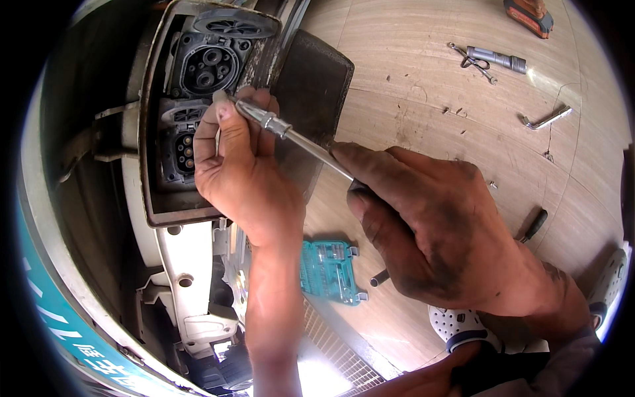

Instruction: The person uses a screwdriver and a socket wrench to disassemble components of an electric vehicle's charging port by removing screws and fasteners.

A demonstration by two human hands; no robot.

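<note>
Silver-coloured metal gleamed on the driver (297,139) that slanted between both hands: the right hand (433,228) had its fingers curled tightly around the near end, covering it, while the left hand (243,155) had thumb and fingers closed together about the jointed tip. That tip lay just beside a metal-rimmed recess (185,217) holding two black sockets (210,69), and below, on the wood-patterned floor (397,99), a teal case (327,271) stood near the left forearm.
</note>
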